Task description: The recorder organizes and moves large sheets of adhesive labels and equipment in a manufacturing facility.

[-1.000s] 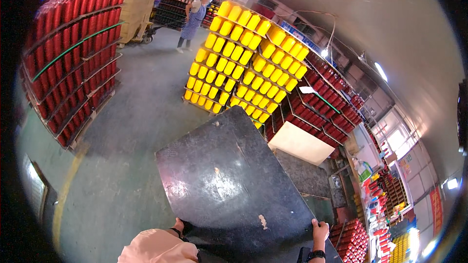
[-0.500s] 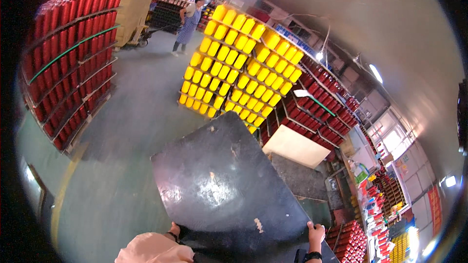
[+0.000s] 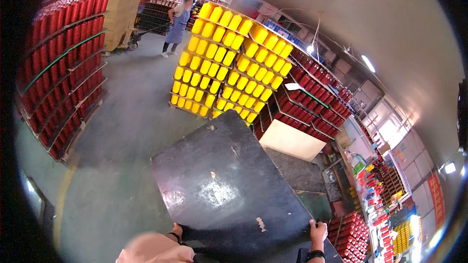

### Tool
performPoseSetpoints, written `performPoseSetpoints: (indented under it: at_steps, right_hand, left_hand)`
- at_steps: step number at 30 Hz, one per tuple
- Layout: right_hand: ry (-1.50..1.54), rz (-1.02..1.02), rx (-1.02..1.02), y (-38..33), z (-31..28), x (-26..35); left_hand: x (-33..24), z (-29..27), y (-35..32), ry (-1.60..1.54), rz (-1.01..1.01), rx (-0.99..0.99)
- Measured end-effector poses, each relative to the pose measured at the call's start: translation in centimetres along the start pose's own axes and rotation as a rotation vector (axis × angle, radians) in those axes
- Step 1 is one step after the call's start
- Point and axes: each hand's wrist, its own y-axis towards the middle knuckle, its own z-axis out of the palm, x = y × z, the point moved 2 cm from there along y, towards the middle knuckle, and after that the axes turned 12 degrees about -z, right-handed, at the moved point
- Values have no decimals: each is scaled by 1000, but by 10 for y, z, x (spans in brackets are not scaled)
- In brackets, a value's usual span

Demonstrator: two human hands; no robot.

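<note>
A large black board (image 3: 209, 158) with a glossy, worn surface stretches out in front of me. Light scuffs and chipped patches mark its top. My left hand (image 3: 177, 231) is closed on its near left edge, and a dark band circles that wrist. At the near right edge, my right hand (image 3: 318, 234) grips the board with the fingers bent over the side; that wrist also has a black band. The undersides of both grips are hidden.
Tiered stacks of yellow cylinders (image 3: 222, 58) stand ahead, beside racks of dark red cylinders (image 3: 312, 102). Another red stack (image 3: 61, 68) rises at left. A pale board (image 3: 292, 139) leans at right, near a cluttered bench (image 3: 363, 190). A person in an apron (image 3: 179, 24) stands far off by a pallet jack.
The surroundings have shifted left in view, the yellow stacks and the far person included. The black board stays nearly fixed in the picture, with both hands still on it.
</note>
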Motion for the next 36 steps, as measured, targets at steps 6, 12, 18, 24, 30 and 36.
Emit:
performPoseSetpoints:
  at_steps: [6, 12, 18, 24, 30, 36]
  right_hand:
    - [10, 31, 15, -7, -6, -16]
    - [28, 7, -36, -10, -25, -27]
    - [10, 12, -82, -28, -26, -63]
    - [-60, 60, -89, -63, -75, -35]
    - [-158, 4, -131, -17, -62, -22]
    - [27, 90, 27, -11, -54, -33]
  left_hand:
    - [1, 17, -16, 330, -70, 381]
    - [5, 38, -40, 435, -158, 502]
    - [16, 32, -51, 468, -231, 541]
    - [30, 23, -69, 809, -192, 731]
    - [21, 42, -62, 644, -229, 662]
    - [29, 58, -62, 550, -256, 610]
